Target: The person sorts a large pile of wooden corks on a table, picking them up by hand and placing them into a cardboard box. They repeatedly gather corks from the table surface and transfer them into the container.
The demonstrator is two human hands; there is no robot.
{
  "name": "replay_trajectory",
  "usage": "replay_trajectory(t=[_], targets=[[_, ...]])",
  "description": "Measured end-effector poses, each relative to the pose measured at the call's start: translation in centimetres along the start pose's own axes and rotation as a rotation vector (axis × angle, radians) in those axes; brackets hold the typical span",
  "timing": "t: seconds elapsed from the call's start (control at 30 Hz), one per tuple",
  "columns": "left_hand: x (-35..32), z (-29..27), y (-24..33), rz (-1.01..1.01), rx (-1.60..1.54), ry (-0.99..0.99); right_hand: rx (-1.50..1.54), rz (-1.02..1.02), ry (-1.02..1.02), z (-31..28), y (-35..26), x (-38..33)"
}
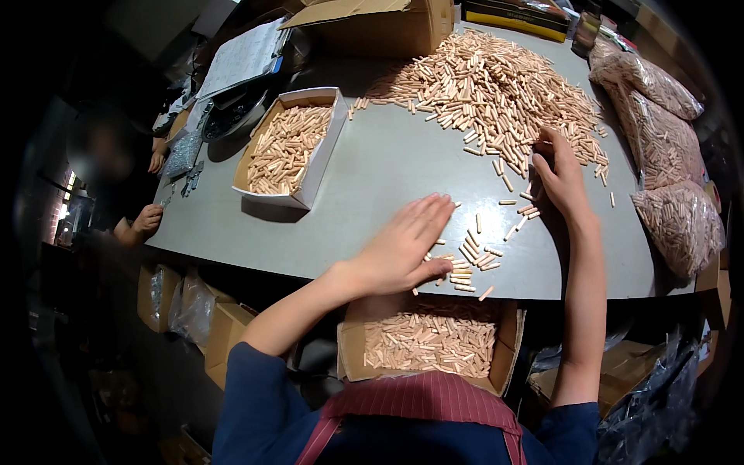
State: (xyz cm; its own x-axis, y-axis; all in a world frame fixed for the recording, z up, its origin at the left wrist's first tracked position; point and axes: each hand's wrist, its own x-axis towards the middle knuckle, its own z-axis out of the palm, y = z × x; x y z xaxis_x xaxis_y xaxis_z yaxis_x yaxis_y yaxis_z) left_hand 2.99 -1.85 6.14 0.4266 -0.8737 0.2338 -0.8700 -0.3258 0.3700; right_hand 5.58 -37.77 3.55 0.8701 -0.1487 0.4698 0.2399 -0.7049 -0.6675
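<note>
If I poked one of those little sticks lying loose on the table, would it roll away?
Probably, sideways: the loose sticks look round and lie on a smooth, shiny table. One would likely feel light, being thinner than a finger on the left hand. In the big pile, a stick might barely roll, with others crowding it.

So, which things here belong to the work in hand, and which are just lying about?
Seemingly part of the work:
Loose wooden pegs by the left hand
Peg pile at the right hand
Carton of pegs below the table
White box of pegs

Seemingly just lying about:
Papers
Yellow-and-black box
</note>
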Motion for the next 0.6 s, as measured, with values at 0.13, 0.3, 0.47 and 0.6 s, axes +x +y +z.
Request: replay_trajectory(t=[0.13,0.3,0.47,0.6], targets=[[2.7,1.3,0.9,0.159,-0.073,-0.004,0.051,0.027,0.041,0.3,0.3,0.0],[5.2,2.3,1.5,0.422,-0.143,-0.104,0.114,0.037,0.072,0.2,0.4,0.4],[3.6,2.2,2.0,0.580,-0.203,-0.238,0.158,0.029,0.205,-0.5,0.7,0.5],[0.0,0.2,2.9,0.514,-0.479,-0.367,0.251,0.139,0.257,-0.8,-0.4,0.6]])
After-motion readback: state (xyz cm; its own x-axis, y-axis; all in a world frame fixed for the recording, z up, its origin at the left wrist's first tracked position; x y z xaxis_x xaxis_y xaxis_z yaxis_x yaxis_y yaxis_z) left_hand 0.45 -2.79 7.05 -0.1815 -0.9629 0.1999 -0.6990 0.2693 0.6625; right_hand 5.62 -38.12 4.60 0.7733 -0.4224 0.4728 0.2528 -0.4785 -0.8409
